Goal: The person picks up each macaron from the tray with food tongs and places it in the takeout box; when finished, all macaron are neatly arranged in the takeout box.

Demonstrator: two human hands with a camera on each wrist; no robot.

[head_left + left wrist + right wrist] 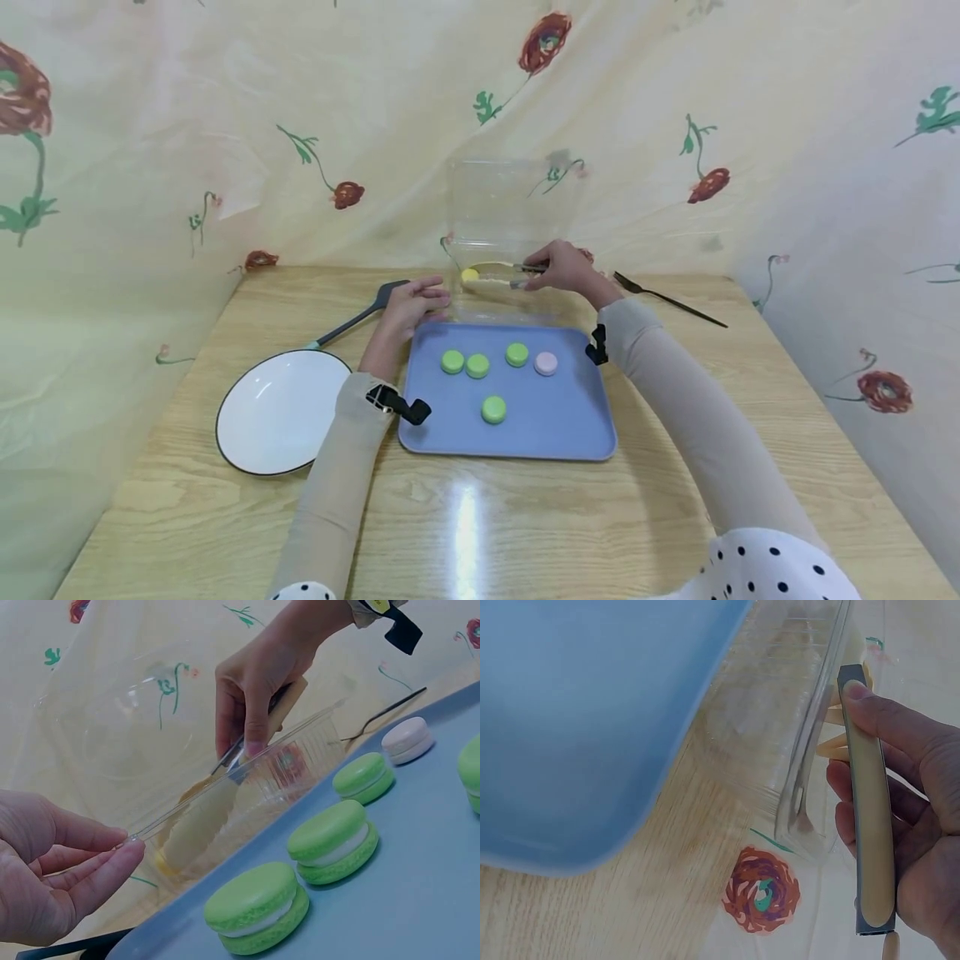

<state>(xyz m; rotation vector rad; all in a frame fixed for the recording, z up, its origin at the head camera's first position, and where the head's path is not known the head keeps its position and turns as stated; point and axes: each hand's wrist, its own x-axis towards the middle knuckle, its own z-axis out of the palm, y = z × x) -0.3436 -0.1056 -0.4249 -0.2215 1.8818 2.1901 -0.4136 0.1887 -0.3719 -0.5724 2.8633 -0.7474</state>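
My right hand [564, 268] grips a pair of tongs [874, 825] with beige arms and dark-edged handles. Their tips reach down into a clear plastic box [300, 757], around a yellow macaron [469, 276] at its left end. Whether the macaron is off the box floor I cannot tell. Thumb and fingers of my left hand [67, 866] pinch the box's rim at its left corner. The box's clear lid [510, 200] stands raised at the back. In front lies a blue tray [555, 425] with several green macarons [493, 409] and one pale pink macaron [546, 363].
A white dish with a dark rim [281, 408] is left of the tray, partly behind my left forearm. Behind it lies a dark grey spatula [352, 322]. A black fork [667, 300] lies at the back right. Patterned cloth rises behind the wooden table [540, 525].
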